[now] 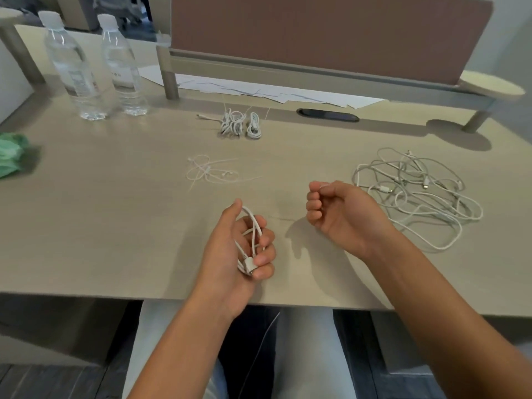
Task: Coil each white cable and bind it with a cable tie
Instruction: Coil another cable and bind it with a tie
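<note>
We observe the left hand (241, 249) near the desk's (115, 226) front edge at about 6 o'clock, palm turned up, its fingers curled round a coiled white cable (250, 240); the loops stand between thumb and fingertips, and the plug end lies against the lower fingers. No tie is visible on this coil.

The right hand (334, 214) hangs just to the right, at about 4 o'clock from the desk's middle, fingers curled into a loose fist. We cannot tell for certain whether it pinches anything; a pale sliver shows at the thumb tip.

At 3 o'clock, just beyond the right hand, lies a tangle of loose white cables (417, 194), uncoiled, with several plugs showing. Near the middle of the desk lies a scatter of cable ties (211, 172), some looped. Toward 12 o'clock, two bound cable bundles (240, 123) rest side by side, touching or nearly so, with tie tails sticking up.

At 10 o'clock stand two water bottles (95, 70), upright and close together. A green cloth (11, 154) lies at 9 o'clock on the left edge. Sheets of paper (259, 90) lie under the raised shelf (316, 70) at the back.
</note>
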The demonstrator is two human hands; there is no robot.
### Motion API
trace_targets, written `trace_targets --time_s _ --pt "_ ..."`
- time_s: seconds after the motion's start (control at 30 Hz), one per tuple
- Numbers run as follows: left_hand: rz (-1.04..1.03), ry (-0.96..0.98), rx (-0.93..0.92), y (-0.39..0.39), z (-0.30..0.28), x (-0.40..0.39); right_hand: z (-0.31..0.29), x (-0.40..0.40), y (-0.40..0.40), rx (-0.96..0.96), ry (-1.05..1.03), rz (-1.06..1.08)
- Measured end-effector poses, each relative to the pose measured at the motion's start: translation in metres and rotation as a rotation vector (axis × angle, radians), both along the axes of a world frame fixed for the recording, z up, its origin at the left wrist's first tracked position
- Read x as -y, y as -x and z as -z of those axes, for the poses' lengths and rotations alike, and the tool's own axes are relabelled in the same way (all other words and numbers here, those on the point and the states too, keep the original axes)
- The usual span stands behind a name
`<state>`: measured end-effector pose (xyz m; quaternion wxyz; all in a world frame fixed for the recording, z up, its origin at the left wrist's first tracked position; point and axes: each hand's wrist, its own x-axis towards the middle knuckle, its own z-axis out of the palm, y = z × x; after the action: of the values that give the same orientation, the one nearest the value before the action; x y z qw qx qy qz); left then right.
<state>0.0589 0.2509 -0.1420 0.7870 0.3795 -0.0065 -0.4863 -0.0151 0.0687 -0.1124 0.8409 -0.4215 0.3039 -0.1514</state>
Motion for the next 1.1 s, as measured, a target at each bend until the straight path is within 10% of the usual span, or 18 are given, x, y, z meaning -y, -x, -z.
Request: trace_targets --time_s 1.1 --pt "0.285 -0.031 0.151 0.046 -0.011 0.058 -0.003 0.024 0.053 -0.449 0.96 0.16"
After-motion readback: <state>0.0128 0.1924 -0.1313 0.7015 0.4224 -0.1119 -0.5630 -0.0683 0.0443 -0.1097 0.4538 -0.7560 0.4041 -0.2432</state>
